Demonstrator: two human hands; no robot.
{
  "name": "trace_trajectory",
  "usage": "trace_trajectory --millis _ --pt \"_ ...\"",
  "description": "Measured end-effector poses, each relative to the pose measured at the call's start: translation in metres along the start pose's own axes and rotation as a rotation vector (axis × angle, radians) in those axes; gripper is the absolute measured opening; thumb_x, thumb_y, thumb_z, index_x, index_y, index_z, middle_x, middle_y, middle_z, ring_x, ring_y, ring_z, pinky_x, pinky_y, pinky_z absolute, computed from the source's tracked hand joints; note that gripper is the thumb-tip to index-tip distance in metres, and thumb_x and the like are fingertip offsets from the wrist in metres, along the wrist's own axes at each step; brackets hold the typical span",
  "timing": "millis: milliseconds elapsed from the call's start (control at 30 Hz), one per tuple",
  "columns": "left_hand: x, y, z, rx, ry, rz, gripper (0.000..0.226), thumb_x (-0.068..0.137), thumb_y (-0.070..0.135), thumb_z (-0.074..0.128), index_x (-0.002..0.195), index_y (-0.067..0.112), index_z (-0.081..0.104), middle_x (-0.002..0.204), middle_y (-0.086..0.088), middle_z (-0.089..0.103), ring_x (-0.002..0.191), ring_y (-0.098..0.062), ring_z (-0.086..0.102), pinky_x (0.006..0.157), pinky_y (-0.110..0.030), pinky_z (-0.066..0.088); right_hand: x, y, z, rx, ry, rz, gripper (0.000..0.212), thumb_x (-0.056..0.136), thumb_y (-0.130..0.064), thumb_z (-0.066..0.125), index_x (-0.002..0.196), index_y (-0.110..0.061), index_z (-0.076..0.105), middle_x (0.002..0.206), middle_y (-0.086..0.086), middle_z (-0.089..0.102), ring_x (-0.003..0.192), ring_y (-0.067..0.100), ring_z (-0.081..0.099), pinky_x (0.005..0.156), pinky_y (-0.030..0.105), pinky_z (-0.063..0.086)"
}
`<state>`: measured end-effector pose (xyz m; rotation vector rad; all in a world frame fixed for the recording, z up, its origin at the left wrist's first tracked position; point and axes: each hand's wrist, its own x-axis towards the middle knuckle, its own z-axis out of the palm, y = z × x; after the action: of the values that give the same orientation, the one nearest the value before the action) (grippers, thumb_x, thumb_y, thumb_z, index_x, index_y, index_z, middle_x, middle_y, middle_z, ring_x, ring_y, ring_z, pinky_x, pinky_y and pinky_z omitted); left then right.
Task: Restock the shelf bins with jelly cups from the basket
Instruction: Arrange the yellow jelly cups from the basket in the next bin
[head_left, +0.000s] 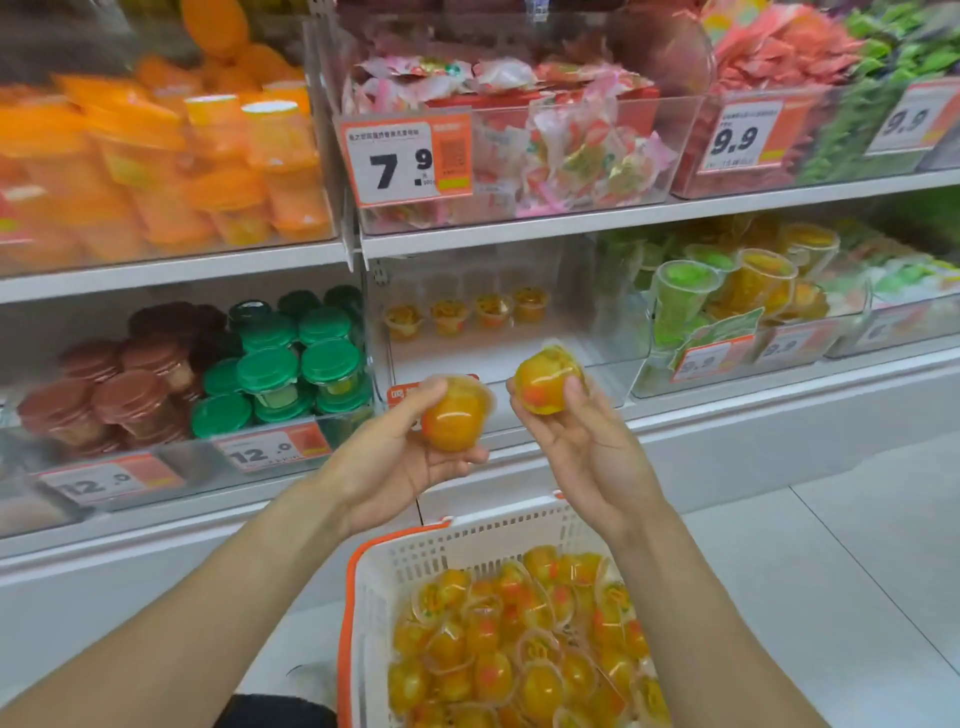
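My left hand (395, 457) grips an orange jelly cup (453, 414), its fingers curled round the base. My right hand (587, 441) holds a second orange jelly cup (548, 382) a little higher and to the right. Both cups hover in front of a clear shelf bin (597, 364) on the lower shelf, where several jelly cups (467, 314) stand in a row at the back. Below my hands sits a white basket with an orange rim (415, 561), holding several more orange jelly cups (519, 644).
Left of the bin stand green-lidded tubs (291, 364) and brown-lidded tubs (104, 400). To its right is a bin of green and yellow cups (727, 296). The upper shelf carries orange tubs (182, 171) and wrapped sweets (519, 145) behind price tags. Pale floor tiles (831, 571) lie to the right.
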<state>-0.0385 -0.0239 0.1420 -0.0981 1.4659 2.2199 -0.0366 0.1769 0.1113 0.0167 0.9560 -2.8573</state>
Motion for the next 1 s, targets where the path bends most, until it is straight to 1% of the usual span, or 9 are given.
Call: trace_trajectory --millis 67,133,267,367,500,600,733,833,1000 --pt "-0.004 0.012 0.000 0.202 -0.007 0.000 0.043 0.089 0.031 0.065 0.125 0.009 0.060 0.111 -0.022 0.071 0.082 -0.035 0.072 0.069 -0.032 0.059 0.016 -0.012 0.023 -0.233 -0.024 -0.062 0.065 0.076 -0.010 0.073 0.136 -0.005 0.050 0.119 0.018 0.065 0.114 0.029 0.064 0.103 0.041 0.050" --pt "-0.007 0.005 -0.003 0.345 0.052 0.011 0.047 0.081 0.027 0.074 0.120 0.007 0.058 0.099 -0.017 0.075 0.080 -0.037 0.071 0.067 -0.033 0.059 0.044 -0.017 0.041 -0.491 -0.009 -0.079 0.072 0.067 -0.004 0.080 0.133 -0.008 0.050 0.115 0.015 0.067 0.104 0.024 0.067 0.097 0.037 0.054" --pt "0.005 -0.026 -0.017 0.561 0.234 -0.024 0.042 0.072 0.013 0.087 0.098 0.012 0.055 0.091 -0.006 0.073 0.074 -0.022 0.071 0.074 -0.040 0.060 0.128 -0.005 0.055 -1.228 -0.066 -0.027 0.064 0.069 0.005 0.084 0.126 -0.009 0.058 0.112 0.007 0.067 0.098 0.018 0.066 0.085 0.025 0.054" --pt "0.020 -0.039 -0.023 0.627 0.312 -0.047 0.042 0.062 0.020 0.081 0.087 0.021 0.047 0.101 -0.010 0.072 0.090 -0.024 0.071 0.078 -0.038 0.058 0.184 0.021 0.051 -1.596 -0.163 0.158 0.049 0.065 -0.010 0.085 0.109 -0.006 0.066 0.096 0.004 0.068 0.088 0.017 0.064 0.077 0.029 0.051" --pt "0.030 -0.045 -0.027 0.691 0.349 -0.036 0.049 0.065 0.024 0.081 0.097 0.026 0.043 0.101 -0.001 0.067 0.081 -0.012 0.063 0.067 -0.031 0.054 0.226 0.057 0.057 -2.172 -0.222 0.278 0.035 0.068 -0.038 0.082 0.082 -0.011 0.065 0.080 0.003 0.063 0.077 0.019 0.060 0.069 0.030 0.051" --pt "0.032 -0.043 -0.031 0.726 0.371 -0.024 0.053 0.066 0.030 0.081 0.099 0.033 0.040 0.101 0.008 0.064 0.088 -0.010 0.065 0.073 -0.028 0.057 0.233 0.071 0.067 -2.133 -0.234 0.482 0.029 0.076 -0.033 0.084 0.077 -0.012 0.064 0.083 0.003 0.067 0.079 0.017 0.066 0.075 0.030 0.059" --pt "0.030 -0.035 -0.043 0.696 0.345 -0.024 0.055 0.064 0.036 0.082 0.102 0.037 0.041 0.106 0.011 0.064 0.091 -0.008 0.066 0.080 -0.030 0.058 0.238 0.067 0.066 -1.701 -0.154 0.708 0.038 0.084 -0.016 0.078 0.113 0.003 0.065 0.116 0.010 0.068 0.109 0.022 0.066 0.089 0.024 0.055" --pt "0.031 -0.030 -0.053 0.639 0.350 0.001 0.057 0.061 0.039 0.082 0.102 0.039 0.042 0.110 0.011 0.064 0.090 -0.009 0.068 0.083 -0.034 0.059 0.242 0.069 0.059 -1.562 -0.056 0.683 0.042 0.087 -0.012 0.074 0.123 0.006 0.061 0.130 0.016 0.064 0.121 0.023 0.061 0.096 0.024 0.047" --pt "0.025 -0.031 -0.056 0.623 0.332 0.013 0.060 0.062 0.038 0.085 0.105 0.036 0.043 0.111 0.013 0.062 0.095 -0.008 0.067 0.086 -0.034 0.058 0.252 0.083 0.050 -1.508 0.020 0.585 0.075 0.080 -0.023 0.081 0.142 0.000 0.045 0.157 0.011 0.037 0.147 0.028 0.028 0.118 0.042 0.021"
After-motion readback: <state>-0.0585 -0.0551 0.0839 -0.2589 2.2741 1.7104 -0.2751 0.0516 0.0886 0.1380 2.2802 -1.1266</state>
